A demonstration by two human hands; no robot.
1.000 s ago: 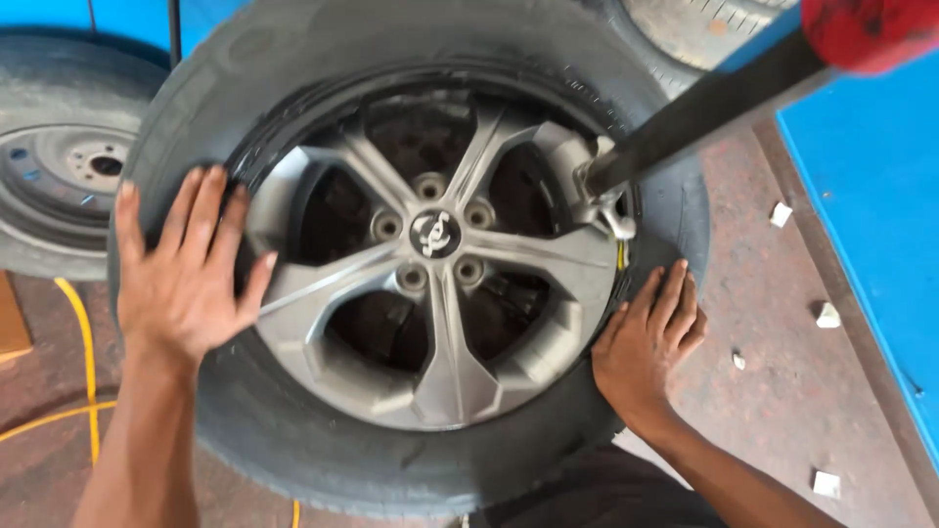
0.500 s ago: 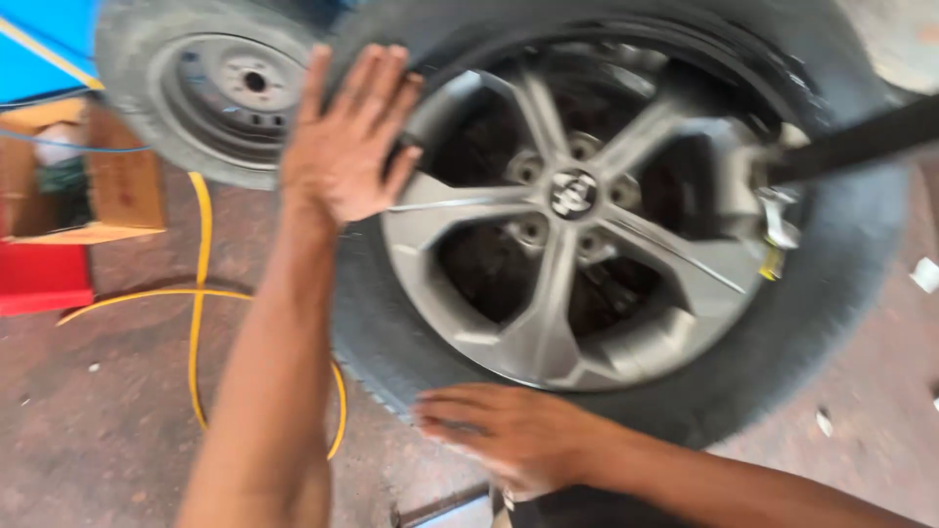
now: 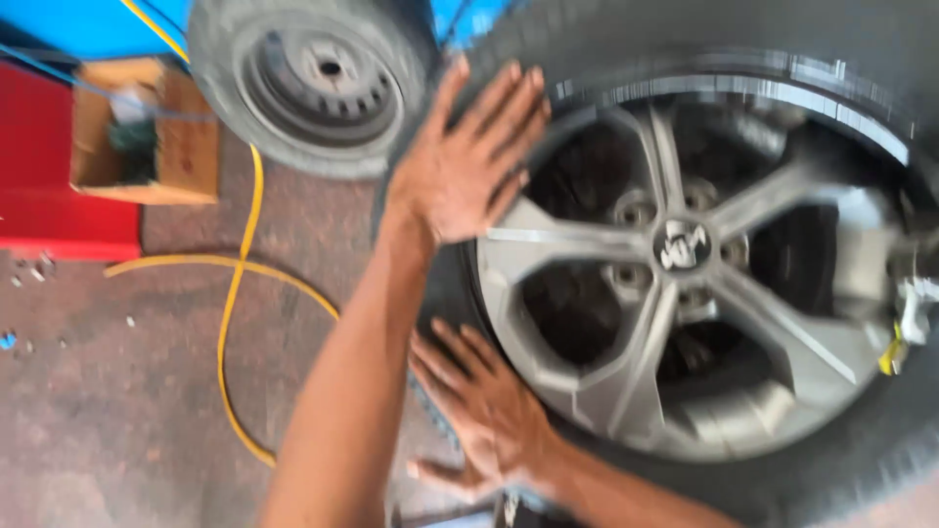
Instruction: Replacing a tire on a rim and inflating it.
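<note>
Black rubber fills most of our view: a car tyre [image 3: 489, 313] on a grey five-spoke alloy wheel [image 3: 685, 254], lying face up in front of us on what looks like a machine, though its support is hidden. Our left hand [image 3: 469, 161] lies flat, fingers spread, on the tyre's upper left shoulder, just reaching the rim; its grip is released, palm pressing and grasping nothing. Our right hand [image 3: 484, 416] is likewise flat and spread on the near left sidewall, grip released, touching rubber only. At the far right edge of the rim a pale fitting with a yellow tip [image 3: 905, 332] sits against the bead, too blurred to name.

We judge that the step in hand is pushing or turning the tyre on its rim with both palms. The next move, as we see it, calls for even downward pressure with fingers kept clear of the gap between bead and rim.

Behind, a spare tyre on a steel wheel [image 3: 313, 83] lies on the concrete floor [image 3: 108, 411], with a yellow hose [image 3: 235, 293], a cardboard box [image 3: 147, 137] and a red cabinet [image 3: 49, 176] near.
</note>
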